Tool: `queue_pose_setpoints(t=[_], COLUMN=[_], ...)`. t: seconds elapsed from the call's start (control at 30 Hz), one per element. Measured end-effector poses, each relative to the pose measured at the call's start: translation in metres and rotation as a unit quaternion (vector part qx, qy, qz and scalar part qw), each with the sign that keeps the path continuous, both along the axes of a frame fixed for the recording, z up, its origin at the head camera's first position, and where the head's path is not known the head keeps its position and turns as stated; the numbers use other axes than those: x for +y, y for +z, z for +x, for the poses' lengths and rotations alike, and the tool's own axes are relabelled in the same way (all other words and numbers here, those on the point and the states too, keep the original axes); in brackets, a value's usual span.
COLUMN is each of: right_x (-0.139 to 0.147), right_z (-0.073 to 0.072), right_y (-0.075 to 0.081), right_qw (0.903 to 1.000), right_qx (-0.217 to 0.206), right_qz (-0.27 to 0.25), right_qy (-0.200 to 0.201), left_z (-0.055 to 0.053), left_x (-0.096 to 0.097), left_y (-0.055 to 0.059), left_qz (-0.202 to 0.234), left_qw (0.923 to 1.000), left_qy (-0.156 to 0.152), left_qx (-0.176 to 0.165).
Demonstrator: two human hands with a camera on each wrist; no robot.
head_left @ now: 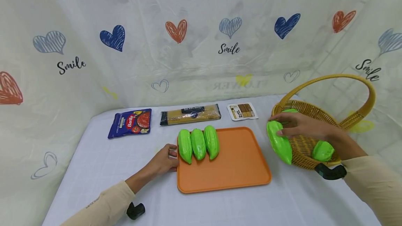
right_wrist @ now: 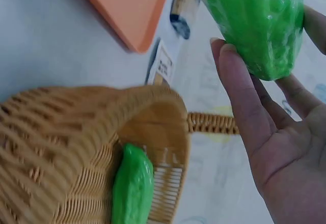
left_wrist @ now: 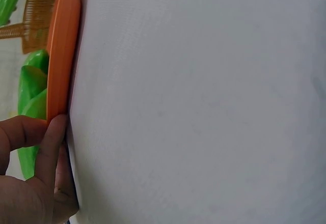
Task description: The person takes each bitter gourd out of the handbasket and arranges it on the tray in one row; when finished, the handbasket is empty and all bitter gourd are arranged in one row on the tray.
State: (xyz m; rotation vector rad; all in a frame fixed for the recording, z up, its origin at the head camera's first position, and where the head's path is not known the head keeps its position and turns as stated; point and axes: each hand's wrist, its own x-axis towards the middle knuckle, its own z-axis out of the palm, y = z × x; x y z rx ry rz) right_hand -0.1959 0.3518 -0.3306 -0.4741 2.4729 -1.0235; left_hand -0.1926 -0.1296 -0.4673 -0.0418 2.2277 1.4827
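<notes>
1. The held gourd (head_left: 279,144) is glossy bright green, lumpy and ridged, tapering to a blunt point at its near end.
2. Three similar gourds (head_left: 198,144) lie side by side in the far left part of a smooth orange tray (head_left: 226,175), rectangular with rounded corners and a low raised rim.
3. The basket (head_left: 303,149) is woven tan wicker with a tall arched handle (head_left: 370,97); more green gourds (head_left: 322,151) lie inside.
4. The right hand (head_left: 301,125) has its fingers (right_wrist: 237,76) parted only by the held gourd's width, gripping its far end. The gourd is raised beside the basket's left rim, right of the tray.
5. The left hand (head_left: 161,159) pinches the tray's left rim, its fingers nearly closed, just beside the leftmost gourd.
6. White cloth covers the counter (head_left: 100,163). Along the far side, left to right, lie a blue Barilla pouch (head_left: 130,123), a clear pasta packet (head_left: 191,115) and a flat white packet (head_left: 242,111).
7. Behind hangs a pale, creased curtain (head_left: 201,69) printed with hearts and "Smile".
</notes>
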Motion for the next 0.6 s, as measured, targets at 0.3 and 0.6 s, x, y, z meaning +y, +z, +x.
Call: queue_pose_setpoints(t=[0.3,0.6], right_x=[-0.027,-0.05], right_z=[-0.004,-0.01], right_y=[-0.008,-0.019], right_qw=[0.9998,0.9979], right_qx=[0.007,0.015], right_qz=[-0.021,-0.063], right_qy=[0.003,-0.001], left_z=[0.0,0.001], left_x=[0.002,0.002], left_y=[0.002,0.002], left_qz=[0.001,-0.005], left_qw=[1.0,0.9999], left_qy=[-0.003,0.003], left_qx=[0.009,0.012])
